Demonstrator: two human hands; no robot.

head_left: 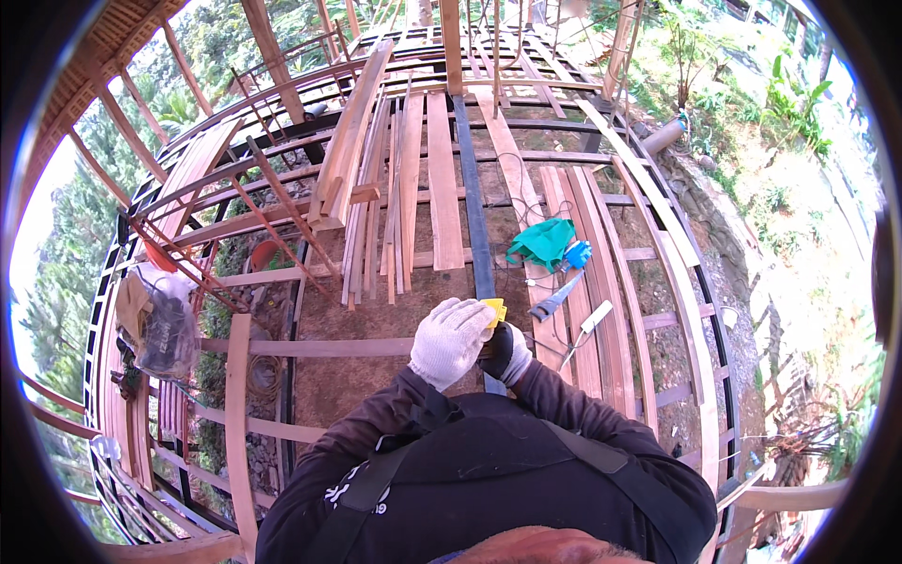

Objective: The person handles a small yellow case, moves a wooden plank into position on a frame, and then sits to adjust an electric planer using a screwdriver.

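My left hand (pixel 447 344), in a white knit glove, is closed at the middle of the view with its fingers against a small yellow object (pixel 495 311). Close beside it, my right hand (pixel 512 355) wears a glove with a dark palm and curls around the lower side of the same object. Most of that object is hidden by the gloves, so its kind does not show. Both hands are over the near end of a long black beam (pixel 473 211) that runs away from me.
Long wooden planks (pixel 443 179) lie across an open floor frame with gaps showing ground below. To the right are a green bag (pixel 543 242), a blue-grey saw blade (pixel 554 297) and a white-handled tool (pixel 591 324). A plastic-wrapped bundle (pixel 164 324) stands left.
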